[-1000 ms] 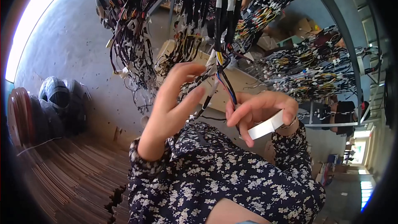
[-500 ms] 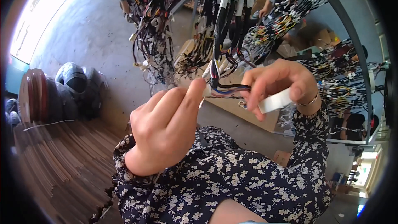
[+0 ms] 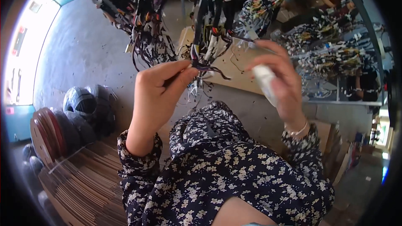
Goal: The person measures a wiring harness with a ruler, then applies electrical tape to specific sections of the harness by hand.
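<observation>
My left hand (image 3: 161, 90) is closed in a pinch on a dark wire bundle (image 3: 211, 69), at a point where a little white shows between thumb and finger. The loose wire ends stick out to the right. Above the pinch, the bundle runs up into a hanging wire harness (image 3: 201, 21) wrapped in black and white. My right hand (image 3: 281, 79), smeared by motion, is curled round a white roll (image 3: 264, 81) that looks like tape. Its upper fingers are raised near the end of a dark wire (image 3: 243, 38) coming from the harness.
More harnesses hang at the left (image 3: 153, 46) and on a rack (image 3: 335, 58) at the right, where other people work. Flattened cardboard (image 3: 88, 184) is stacked at lower left, beside brown reels (image 3: 46, 136) and dark wrapped bundles (image 3: 81, 100). A cardboard sheet (image 3: 234, 73) lies behind the harness.
My right hand, with the white roll, has moved away from the wires and been lifted. My left hand has turned and now pinches the bundle with its wire ends in plain sight. The view has shifted.
</observation>
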### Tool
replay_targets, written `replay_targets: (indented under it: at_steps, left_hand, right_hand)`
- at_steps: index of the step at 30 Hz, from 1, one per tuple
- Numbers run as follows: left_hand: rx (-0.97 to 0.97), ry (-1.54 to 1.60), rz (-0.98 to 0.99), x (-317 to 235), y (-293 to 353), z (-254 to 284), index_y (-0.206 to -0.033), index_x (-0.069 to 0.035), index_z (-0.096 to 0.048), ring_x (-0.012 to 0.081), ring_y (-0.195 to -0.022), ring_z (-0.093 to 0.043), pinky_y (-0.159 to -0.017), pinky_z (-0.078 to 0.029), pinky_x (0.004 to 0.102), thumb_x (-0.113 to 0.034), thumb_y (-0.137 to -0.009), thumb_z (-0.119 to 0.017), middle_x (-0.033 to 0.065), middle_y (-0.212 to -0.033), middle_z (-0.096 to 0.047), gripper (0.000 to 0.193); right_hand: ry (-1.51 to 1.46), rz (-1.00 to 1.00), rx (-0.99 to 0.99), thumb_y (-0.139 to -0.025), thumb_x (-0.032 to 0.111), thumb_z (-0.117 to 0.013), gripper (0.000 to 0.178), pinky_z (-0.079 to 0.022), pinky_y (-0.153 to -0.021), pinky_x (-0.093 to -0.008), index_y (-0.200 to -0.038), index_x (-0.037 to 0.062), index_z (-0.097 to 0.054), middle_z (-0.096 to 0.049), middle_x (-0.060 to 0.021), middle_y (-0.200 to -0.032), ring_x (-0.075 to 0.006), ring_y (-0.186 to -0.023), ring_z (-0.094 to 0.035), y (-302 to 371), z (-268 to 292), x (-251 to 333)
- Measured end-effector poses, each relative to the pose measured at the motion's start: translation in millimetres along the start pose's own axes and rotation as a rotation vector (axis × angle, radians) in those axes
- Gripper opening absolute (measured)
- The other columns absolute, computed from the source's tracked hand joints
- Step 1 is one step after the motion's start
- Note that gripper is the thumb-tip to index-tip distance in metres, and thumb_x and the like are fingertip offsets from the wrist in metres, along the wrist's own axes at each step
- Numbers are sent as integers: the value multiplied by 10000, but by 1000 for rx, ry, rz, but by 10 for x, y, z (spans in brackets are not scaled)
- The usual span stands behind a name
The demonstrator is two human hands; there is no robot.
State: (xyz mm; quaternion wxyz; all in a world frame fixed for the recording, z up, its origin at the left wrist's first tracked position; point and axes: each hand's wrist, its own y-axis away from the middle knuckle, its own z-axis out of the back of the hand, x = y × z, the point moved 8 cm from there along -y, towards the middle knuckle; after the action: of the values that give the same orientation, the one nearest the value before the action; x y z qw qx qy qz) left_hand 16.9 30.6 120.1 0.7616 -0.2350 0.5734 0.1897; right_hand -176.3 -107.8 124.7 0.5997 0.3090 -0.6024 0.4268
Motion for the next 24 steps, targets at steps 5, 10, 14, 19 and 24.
replay_targets:
  at_steps: [5, 10, 14, 19, 24]
  left_hand:
    - [3, -125, -130, 33, -159, -289, -960, 12, -726, 103, -526, -535, -505, -411, 272, -125, -875, -754, 69, -659, -631, 164]
    - [-250, -669, -446, -247, -110, -489, -862, -103, -700, 260, -505, -589, -452, -417, 355, -199, -895, -719, 44, -651, -625, 103]
    - [-202, -586, -400, -300, -51, -414, -885, -76, -687, 275, -509, -581, -466, -425, 370, -212, -903, -716, 69, -643, -608, 140]
    - [60, -597, -317, -486, -92, -374, -985, -63, -715, 311, -550, -597, -512, -454, 377, -196, -914, -701, 107, -663, -625, 152]
    - [212, -544, -156, -704, 74, -103, -1166, -50, -644, 295, -648, -647, -597, -497, 382, -110, -855, -724, 151, -787, -649, 326]
  right_hand:
    - [-880, -423, -276, -915, 608, -371, 823, -541, -899, -377, -1291, -104, -543, -649, -250, -1159, -296, -1063, -652, 804, -413, -549]
    - [-1121, -706, 349, -914, 463, -485, 773, -467, -985, -342, -1456, -83, -406, -625, -173, -1177, -236, -1109, -599, 888, -1338, -698]
    - [-400, -367, 584, -878, 263, -647, 791, -471, -875, -286, -1543, 27, -287, -597, -102, -1042, -177, -966, -577, 650, -1396, -569]
    - [-142, -273, 636, -808, 175, -749, 874, -475, -699, -370, -1493, -15, -241, -531, -53, -781, -196, -724, -535, -2, -1526, -682]
    - [184, 73, -32, -773, 238, -810, 782, -435, -919, -402, -1354, -12, -350, -465, -186, -1171, -285, -1076, -508, -722, -1058, -618]
